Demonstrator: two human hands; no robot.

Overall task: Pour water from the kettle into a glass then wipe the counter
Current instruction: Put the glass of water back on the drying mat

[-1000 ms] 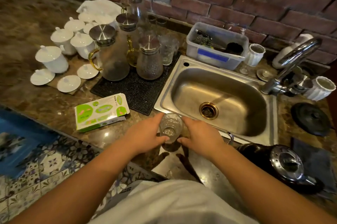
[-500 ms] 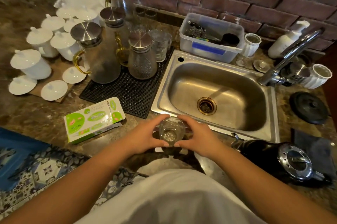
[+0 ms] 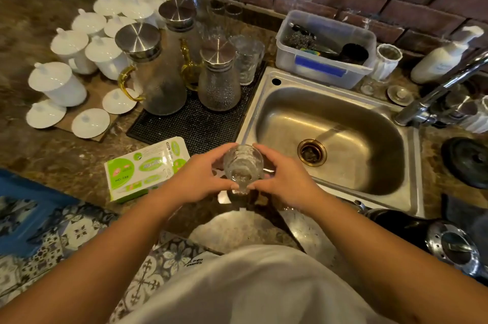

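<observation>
**Both hands cup the glass at the counter edge**

The glass (image 3: 243,166) sits between the two hands, just in front of the sink (image 3: 330,136) rim. The left hand (image 3: 196,178) wraps it from one side, the right hand (image 3: 284,178) from the other — fingers curled round the far wall, thumbs pressed to the near wall, tips almost meeting. Whether its base rests on the counter (image 3: 60,154) I cannot tell. The kettle (image 3: 425,236) lies well off beyond the right wrist — untouched. A green tissue box (image 3: 142,168) lies just past the left knuckles.
</observation>
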